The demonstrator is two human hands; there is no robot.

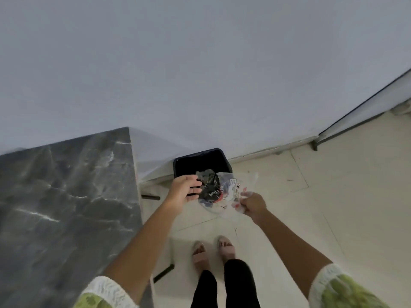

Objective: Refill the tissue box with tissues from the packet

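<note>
At the far left we saw a dark marble counter with white veins, its corner meeting the pale wall. Just right of it, on the cream tile floor, stood a black bin against the wall, open at the top.

Our left hand reached over the near rim of the bin, fingers loosely spread and curled toward the packet; we could not tell whether they gripped it or only touched its edge. The packet was held above the bin's near right corner, between our two hands. It was a crumpled clear plastic wrapper, slack and apparently flattened, with a dark printed patch bearing white lettering on its left part, bits of red and blue print, and a white label near its right edge.

Our right hand pinched the packet's right end, fingers pressed together on the plastic.

Below, we saw our feet in light sandals on the tiles, and green patterned sleeves with white cuffs at both lower corners.
</note>
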